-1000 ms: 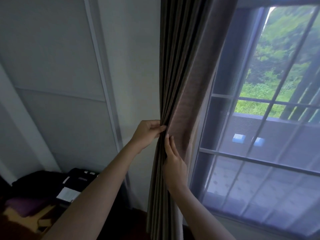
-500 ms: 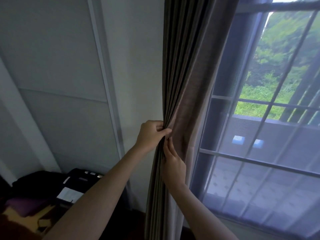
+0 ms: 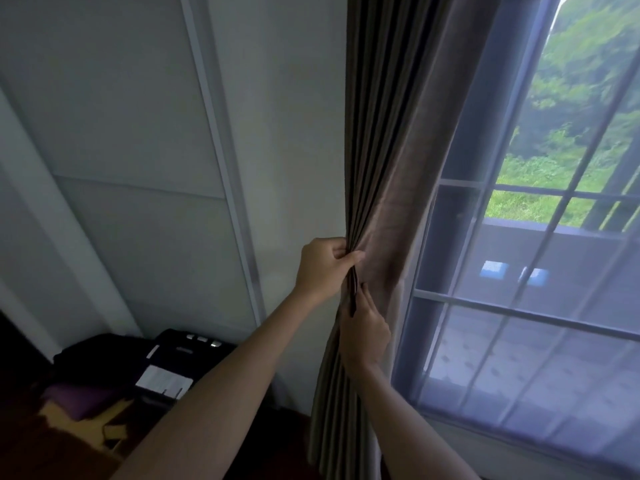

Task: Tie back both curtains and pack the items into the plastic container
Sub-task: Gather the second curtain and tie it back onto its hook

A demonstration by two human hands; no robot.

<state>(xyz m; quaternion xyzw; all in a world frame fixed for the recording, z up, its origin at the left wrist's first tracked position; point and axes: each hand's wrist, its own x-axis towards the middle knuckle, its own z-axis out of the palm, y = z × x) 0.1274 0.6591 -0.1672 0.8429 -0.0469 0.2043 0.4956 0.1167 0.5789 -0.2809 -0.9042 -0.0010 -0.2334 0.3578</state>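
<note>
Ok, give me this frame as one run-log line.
phase: gathering curtain | left hand: grips curtain folds | right hand: pinches curtain edge below | tie-back: not visible | container: not in view

Left hand [image 3: 323, 266] bunches the curtain [image 3: 388, 150]; right hand [image 3: 363, 336] grips folds just below.

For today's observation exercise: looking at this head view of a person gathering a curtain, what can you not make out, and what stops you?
- Right hand fingertips: buried in the curtain folds, head view, so its grip is unclear.
- Any tieback: the dark strip below the left hand is too small to identify.
- Second curtain and plastic container: outside the frame.
- Dark items at lower left: too dim to name.
- Curtain top and hem: cut off by the edges.
</note>
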